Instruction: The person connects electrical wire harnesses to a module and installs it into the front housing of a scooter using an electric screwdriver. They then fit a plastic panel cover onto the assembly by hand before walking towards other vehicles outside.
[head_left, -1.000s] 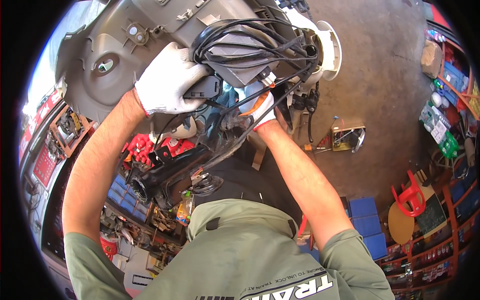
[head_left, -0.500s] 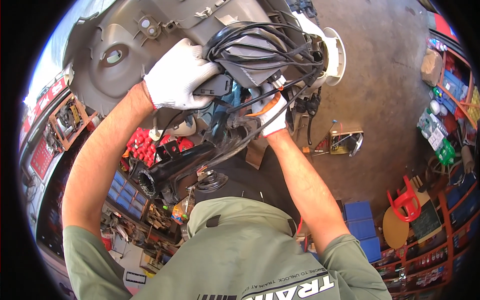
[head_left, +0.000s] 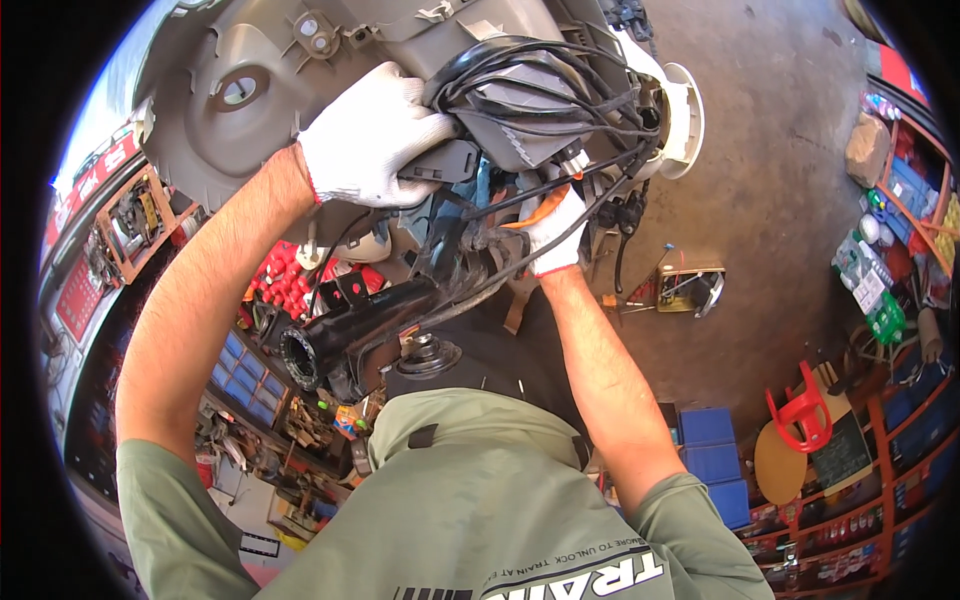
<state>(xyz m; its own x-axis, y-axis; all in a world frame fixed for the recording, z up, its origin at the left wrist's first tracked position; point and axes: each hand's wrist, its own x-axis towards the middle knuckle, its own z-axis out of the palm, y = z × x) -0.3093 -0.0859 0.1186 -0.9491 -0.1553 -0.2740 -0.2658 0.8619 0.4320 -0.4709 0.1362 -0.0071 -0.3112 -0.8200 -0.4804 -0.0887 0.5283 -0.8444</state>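
Observation:
My left hand (head_left: 375,138), in a white knit glove, is closed on a dark grey plastic part (head_left: 446,163) beside a bundle of black cables (head_left: 540,95). The bundle is coiled over a grey angular housing. My right hand (head_left: 556,225), also gloved, is closed beneath the cables, against a curved orange strip (head_left: 541,210); its fingertips are hidden and what it grips cannot be told. A large grey-brown moulded plastic panel (head_left: 200,130) fills the upper left. Below my hands runs a thick black metal tube (head_left: 370,322) with an open round end.
A white round rimmed part (head_left: 684,122) projects right of the cables. Farther right, a small open box (head_left: 690,288) with tools lies on the floor. Blue bins (head_left: 712,460), a red plastic chair (head_left: 803,410) and loaded shelving (head_left: 880,490) stand at the lower right. Red items (head_left: 282,282) lie left of the tube.
The panel, cables and both hands have shifted slightly rightward in view. My left hand still holds the grey part; my right hand has turned a little and sits slightly farther right under the cables.

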